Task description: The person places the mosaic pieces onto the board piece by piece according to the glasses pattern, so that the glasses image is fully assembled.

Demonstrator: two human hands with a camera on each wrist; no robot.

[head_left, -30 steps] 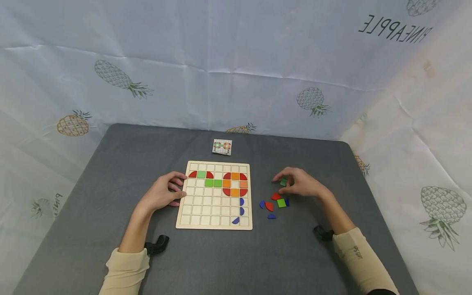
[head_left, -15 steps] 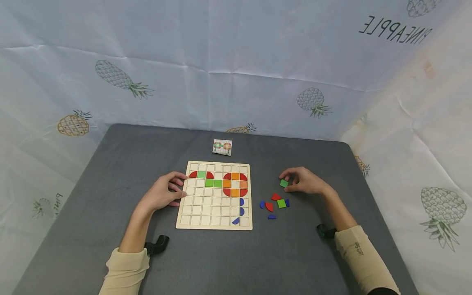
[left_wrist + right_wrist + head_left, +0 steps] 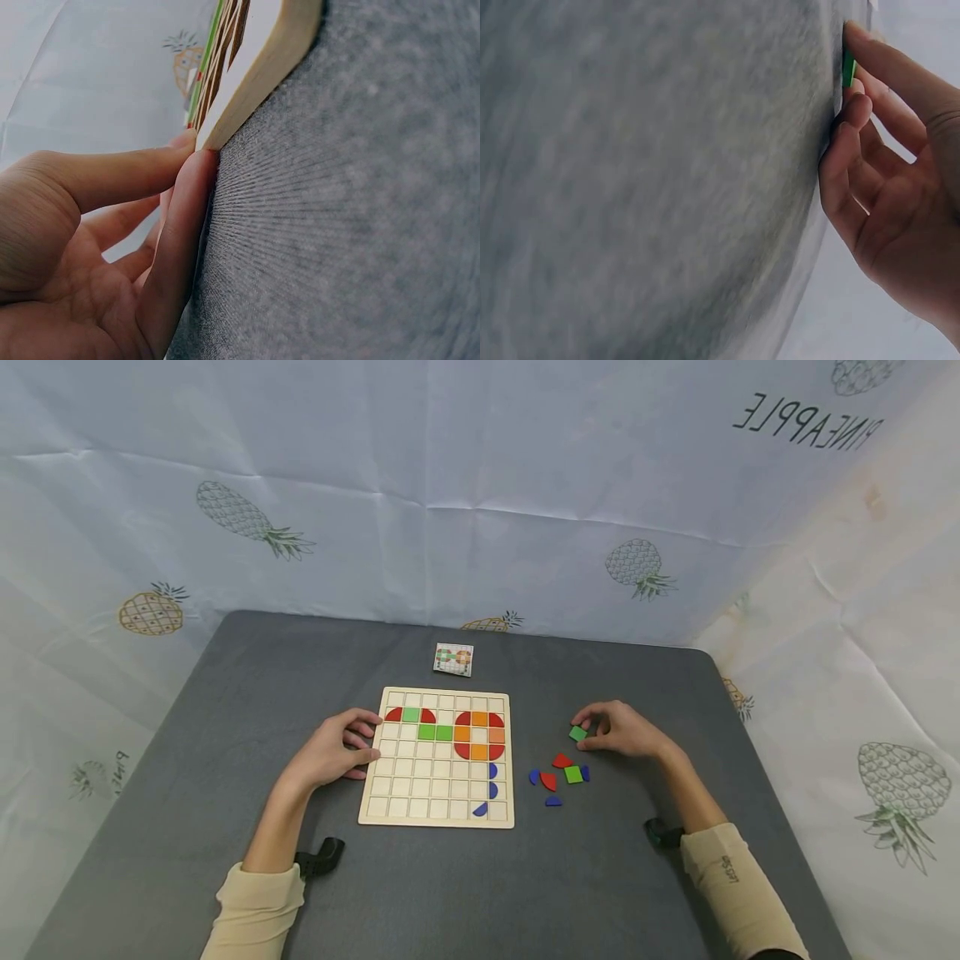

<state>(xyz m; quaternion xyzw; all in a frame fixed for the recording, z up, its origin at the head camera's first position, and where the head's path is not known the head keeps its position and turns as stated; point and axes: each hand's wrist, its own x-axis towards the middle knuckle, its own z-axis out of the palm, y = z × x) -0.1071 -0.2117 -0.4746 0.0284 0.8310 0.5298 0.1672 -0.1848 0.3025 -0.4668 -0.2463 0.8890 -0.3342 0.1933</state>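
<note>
A square wooden grid board (image 3: 437, 787) lies on the table with red, green, orange and blue tiles set in its cells. My left hand (image 3: 334, 748) holds the board's left edge, thumb on the rim and fingers beside it; in the left wrist view the thumb (image 3: 139, 174) meets the edge near a corner. To the board's right, my right hand (image 3: 621, 729) pinches a green square tile (image 3: 577, 733) between thumb and finger, low over the table. In the right wrist view that tile's green edge (image 3: 848, 69) shows at the thumb tip; the curled fingers partly hide it.
Loose tiles lie between the board and my right hand: red quarter-rounds (image 3: 549, 782), blue half-rounds (image 3: 553, 802) and another green square (image 3: 573, 774). Behind the board is a small pattern card (image 3: 453, 659). A pineapple-print cloth (image 3: 480, 468) hangs beyond the grey table's (image 3: 450, 893) back edge.
My right hand has shifted slightly right, and the green tile between its fingers shows more fully. The left hand and the board have stayed in place.
</note>
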